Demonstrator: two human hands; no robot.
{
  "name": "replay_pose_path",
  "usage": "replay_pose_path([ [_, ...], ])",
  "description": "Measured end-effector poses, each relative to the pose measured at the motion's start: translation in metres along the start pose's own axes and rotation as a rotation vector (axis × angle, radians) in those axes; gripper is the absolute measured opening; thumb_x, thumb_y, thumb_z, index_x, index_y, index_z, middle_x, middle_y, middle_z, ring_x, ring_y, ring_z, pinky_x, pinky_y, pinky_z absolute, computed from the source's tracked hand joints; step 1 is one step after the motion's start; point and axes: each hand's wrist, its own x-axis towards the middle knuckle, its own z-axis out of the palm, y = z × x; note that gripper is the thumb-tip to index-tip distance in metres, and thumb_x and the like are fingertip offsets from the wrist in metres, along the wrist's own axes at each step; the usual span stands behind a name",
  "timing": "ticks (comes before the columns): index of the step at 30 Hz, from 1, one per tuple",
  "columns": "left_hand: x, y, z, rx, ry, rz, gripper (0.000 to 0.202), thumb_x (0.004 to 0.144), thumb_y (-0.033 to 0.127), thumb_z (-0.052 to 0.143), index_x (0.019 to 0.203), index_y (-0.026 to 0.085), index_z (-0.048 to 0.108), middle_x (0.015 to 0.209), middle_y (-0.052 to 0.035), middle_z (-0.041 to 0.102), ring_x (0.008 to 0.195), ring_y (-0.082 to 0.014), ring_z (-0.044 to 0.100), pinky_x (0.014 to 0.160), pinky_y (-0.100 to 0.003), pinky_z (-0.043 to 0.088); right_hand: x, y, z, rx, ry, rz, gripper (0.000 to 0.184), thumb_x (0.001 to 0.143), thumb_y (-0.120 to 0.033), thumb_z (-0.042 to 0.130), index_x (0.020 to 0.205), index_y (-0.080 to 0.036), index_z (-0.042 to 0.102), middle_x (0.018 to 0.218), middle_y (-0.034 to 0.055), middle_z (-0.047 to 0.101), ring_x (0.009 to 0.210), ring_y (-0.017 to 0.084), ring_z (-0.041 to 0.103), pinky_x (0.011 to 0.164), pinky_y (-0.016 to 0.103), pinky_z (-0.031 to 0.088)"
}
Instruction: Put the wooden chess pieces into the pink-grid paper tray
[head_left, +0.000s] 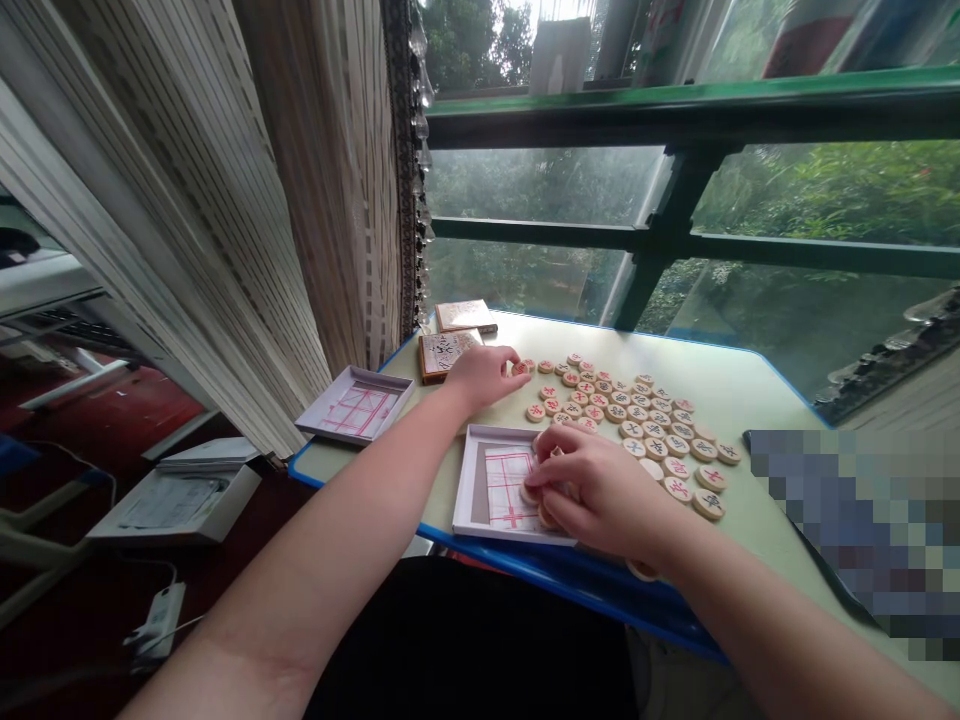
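Note:
My left hand (484, 378) reaches to the far side of the table, thumb and forefinger closed on a round wooden Chinese chess piece (520, 368) at the end of a short row. Over the near white box (469, 500), my right hand (592, 485) is curled with its fingertips on another Chinese chess piece (529, 494). More pieces lie under and beside these fingers, partly hidden. A paper sheet with a red grid (510, 485) lies in the box. Many loose pieces (637, 413), marked in red or black characters, spread to the right of both hands.
A second shallow box (356, 405) with a red-gridded sheet lies at the table's left edge. Two small flat boxes (450, 350) sit behind my left hand. A pixelated dark object (855, 530) occupies the right side. The blue table edge (495, 552) runs close to my body.

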Motion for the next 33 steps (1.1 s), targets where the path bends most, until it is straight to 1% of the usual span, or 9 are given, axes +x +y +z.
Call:
replay_pose_path([
  [3,0.0001,0.0004,0.0003,0.009,-0.001,0.002,0.032,0.074,0.048,0.062,0.087,0.019,0.07,0.067,-0.0012,0.065,0.063,-0.0162,0.056,0.061,-0.028,0.038,-0.0001,0.0016,0.0,0.02,-0.004,0.014,0.021,0.072,-0.015,0.055,0.072,-0.021,0.074,0.084,0.0055,0.062,0.075,0.016,0.055,0.07,0.029,0.045],
  [7,0.0002,0.0004,-0.0004,0.005,-0.001,0.001,0.033,0.075,0.048,0.061,0.087,0.019,0.07,0.066,-0.0013,0.064,0.062,-0.0158,0.055,0.06,-0.028,0.038,-0.0004,0.0019,-0.0002,0.026,0.004,0.022,0.021,0.071,-0.014,0.055,0.069,-0.021,0.074,0.082,0.005,0.062,0.073,0.015,0.055,0.069,0.028,0.044],
  [13,0.0006,-0.0009,-0.0022,-0.012,0.009,-0.003,0.031,0.074,0.047,0.062,0.085,0.019,0.07,0.066,-0.0015,0.064,0.062,-0.016,0.055,0.057,-0.027,0.036,0.0012,0.0011,-0.002,-0.015,0.02,0.002,0.02,0.071,-0.014,0.055,0.068,-0.021,0.073,0.081,0.006,0.06,0.078,0.018,0.053,0.071,0.031,0.043],
  [19,0.0008,-0.0035,-0.0016,-0.021,0.011,-0.019,0.03,0.074,0.047,0.062,0.085,0.02,0.07,0.065,-0.0009,0.064,0.061,-0.0157,0.055,0.056,-0.027,0.035,0.003,0.0048,-0.0053,-0.019,0.04,-0.01,0.02,0.071,-0.013,0.055,0.063,-0.021,0.072,0.073,0.0056,0.06,0.075,0.019,0.049,0.072,0.033,0.042],
  [21,0.0006,-0.0047,-0.0013,-0.016,0.014,-0.02,0.031,0.074,0.048,0.062,0.086,0.02,0.07,0.065,-0.0009,0.063,0.061,-0.0157,0.055,0.056,-0.027,0.035,0.0025,0.0063,-0.0054,0.003,0.048,-0.006,0.022,0.07,-0.011,0.053,0.065,-0.021,0.072,0.077,0.0057,0.06,0.079,0.019,0.051,0.074,0.033,0.043],
  [24,0.0003,-0.0065,-0.001,-0.016,0.029,-0.028,0.033,0.073,0.049,0.062,0.087,0.02,0.07,0.065,-0.0007,0.063,0.06,-0.0157,0.054,0.056,-0.027,0.034,0.0016,0.0075,-0.0047,0.027,0.015,-0.017,0.026,0.068,-0.008,0.052,0.069,-0.022,0.073,0.083,0.0056,0.062,0.083,0.019,0.052,0.077,0.033,0.043],
  [27,-0.0001,-0.0077,-0.0012,-0.025,0.043,-0.029,0.032,0.073,0.049,0.063,0.085,0.02,0.069,0.064,-0.0002,0.062,0.061,-0.0156,0.054,0.056,-0.027,0.035,0.0016,0.008,-0.0041,0.023,-0.023,-0.03,0.027,0.068,-0.007,0.051,0.069,-0.022,0.074,0.082,0.0053,0.062,0.082,0.019,0.053,0.078,0.032,0.044],
  [33,-0.0004,-0.0074,-0.002,-0.036,0.028,-0.042,0.031,0.072,0.048,0.064,0.083,0.02,0.069,0.064,-0.0004,0.063,0.061,-0.0154,0.055,0.056,-0.027,0.035,0.0021,0.009,-0.0042,0.038,-0.033,-0.04,0.025,0.068,-0.007,0.053,0.067,-0.022,0.074,0.083,0.0049,0.062,0.08,0.018,0.054,0.077,0.032,0.044],
])
